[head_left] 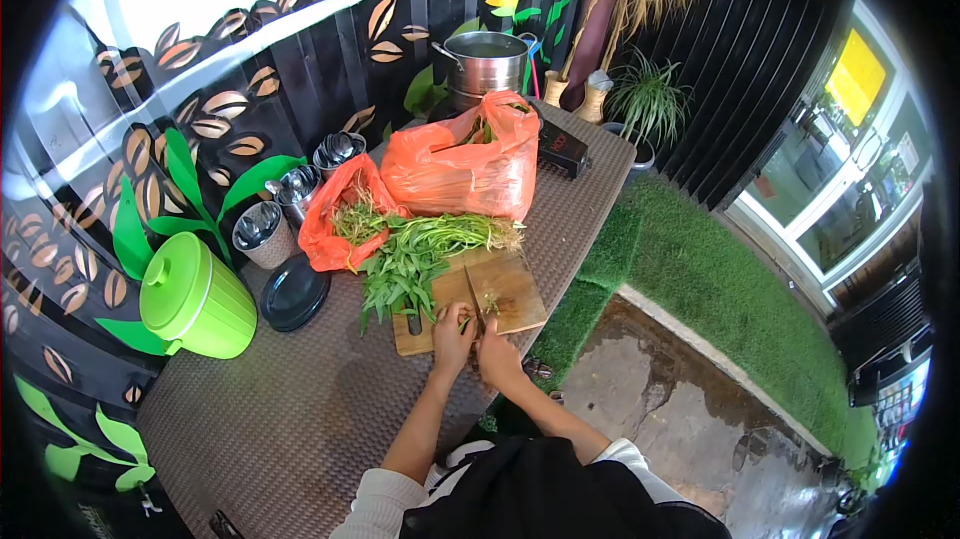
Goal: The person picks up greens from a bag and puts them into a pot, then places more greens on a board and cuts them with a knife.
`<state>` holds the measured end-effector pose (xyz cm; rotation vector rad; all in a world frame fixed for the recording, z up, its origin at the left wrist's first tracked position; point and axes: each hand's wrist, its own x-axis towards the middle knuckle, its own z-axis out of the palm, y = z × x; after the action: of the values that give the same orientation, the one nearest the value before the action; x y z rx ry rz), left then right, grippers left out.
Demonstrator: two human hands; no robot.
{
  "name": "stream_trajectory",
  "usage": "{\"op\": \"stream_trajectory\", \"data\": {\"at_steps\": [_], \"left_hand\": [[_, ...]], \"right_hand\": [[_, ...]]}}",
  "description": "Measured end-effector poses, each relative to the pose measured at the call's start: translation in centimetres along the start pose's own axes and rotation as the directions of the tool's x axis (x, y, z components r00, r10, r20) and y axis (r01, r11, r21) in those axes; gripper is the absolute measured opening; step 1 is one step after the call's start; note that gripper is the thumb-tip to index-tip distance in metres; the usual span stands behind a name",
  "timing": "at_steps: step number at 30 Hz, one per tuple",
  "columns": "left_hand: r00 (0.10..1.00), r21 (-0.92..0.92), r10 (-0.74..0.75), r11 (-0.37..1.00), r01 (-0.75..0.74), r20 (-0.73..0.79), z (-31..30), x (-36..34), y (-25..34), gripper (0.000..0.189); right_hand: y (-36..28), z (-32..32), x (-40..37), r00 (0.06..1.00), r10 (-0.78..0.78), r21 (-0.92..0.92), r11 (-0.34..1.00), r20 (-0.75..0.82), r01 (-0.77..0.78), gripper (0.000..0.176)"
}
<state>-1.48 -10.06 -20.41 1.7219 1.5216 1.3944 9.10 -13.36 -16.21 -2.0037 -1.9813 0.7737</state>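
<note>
Over the near part of the wooden cutting board (517, 301), my right hand (498, 357) is closed round the handle of a knife (473, 292), whose blade points away from me. Close beside it, my left hand (453, 336) is closed on a few green stems near the blade. A small clump of trimmed roots (491, 302) lies on the board to the right of the knife. Leafy greens (400, 269) are heaped across the board's far left edge, their root ends to the right. Behind them stand a small orange bag (345, 214) with roots and stems and a larger orange bag (460, 164).
A green lidded bucket (198, 297), black plates (295, 293) and cutlery holders (263, 235) stand on the left of the woven-top table (300, 429). At the back, a steel pot (486, 69) sits beside a black appliance (562, 150).
</note>
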Motion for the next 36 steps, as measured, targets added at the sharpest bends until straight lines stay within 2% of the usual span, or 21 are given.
{"op": "stream_trajectory", "data": {"at_steps": [4, 6, 9, 11, 14, 18, 20, 24, 27, 29, 30, 34, 36], "left_hand": [[0.999, -0.027, 0.035, 0.999, -0.034, 0.032, -0.5, -0.3, 0.0, 0.016], [0.998, -0.031, 0.046, 0.999, -0.044, 0.053, -0.6, -0.1, 0.2, 0.015], [0.999, 0.025, 0.042, 0.999, -0.042, 0.003, -0.3, 0.1, -0.1, 0.019], [0.985, 0.186, 0.173, 0.967, -0.172, 0.012, 0.3, 0.2, -1.1, 0.015], [0.994, 0.079, 0.098, 0.992, -0.101, 0.037, 0.0, 0.2, -0.1, 0.011], [0.996, 0.048, 0.078, 0.996, -0.079, 0.038, -0.1, 0.0, 0.6, 0.008], [1.000, 0.013, 0.011, 1.000, -0.011, 0.012, -0.2, 0.0, 0.6, 0.010], [1.000, 0.029, 0.021, 0.999, -0.020, -0.006, -0.1, 0.1, 0.9, 0.008], [1.000, 0.056, 0.007, 0.998, -0.006, -0.015, 0.2, 0.2, 0.8, 0.009], [0.992, 0.136, 0.101, 0.987, -0.091, -0.072, 0.7, 0.1, -0.3, 0.008], [0.992, 0.137, 0.101, 0.986, -0.090, -0.073, 0.6, 0.1, -0.1, 0.008], [0.998, 0.097, 0.052, 0.994, -0.048, -0.037, 0.3, 0.0, 0.4, 0.009], [0.998, 0.081, 0.052, 0.996, -0.048, -0.039, 0.3, 0.1, 0.2, 0.009]], "right_hand": [[0.9, -0.4, 1.0, 0.999, -0.028, 0.008, 1.000, -0.033, 0.028, 0.035], [1.6, -0.6, 1.4, 0.996, -0.042, -0.060, 0.998, -0.079, 0.037, 0.032], [2.4, -0.9, 1.7, 0.994, -0.092, -0.052, 0.995, -0.060, 0.089, 0.030], [2.5, -0.9, 1.6, 0.994, -0.093, -0.048, 0.995, -0.062, 0.090, 0.030], [2.4, -0.4, 1.4, 0.995, -0.078, -0.036, 0.996, -0.062, 0.076, 0.030], [1.3, -0.1, 1.3, 0.997, -0.014, -0.015, 1.000, -0.076, 0.013, 0.031], [1.5, -1.3, 1.8, 0.998, -0.050, 0.012, 0.999, -0.035, 0.051, 0.033], [2.5, -2.3, 2.5, 0.991, -0.112, 0.046, 0.993, 0.068, 0.109, 0.038], [1.6, -0.8, 0.9, 0.999, -0.037, 0.011, 0.999, -0.009, 0.037, 0.039], [1.1, -0.5, 0.9, 0.999, -0.024, -0.005, 1.000, -0.021, 0.024, 0.038], [0.9, -0.4, 0.9, 0.999, -0.012, -0.020, 1.000, -0.034, 0.012, 0.037], [1.6, -1.5, 1.8, 0.996, -0.069, 0.042, 0.997, 0.056, 0.067, 0.035], [1.4, -1.1, 1.0, 0.995, -0.088, 0.000, 0.996, -0.049, 0.088, 0.034]]}}
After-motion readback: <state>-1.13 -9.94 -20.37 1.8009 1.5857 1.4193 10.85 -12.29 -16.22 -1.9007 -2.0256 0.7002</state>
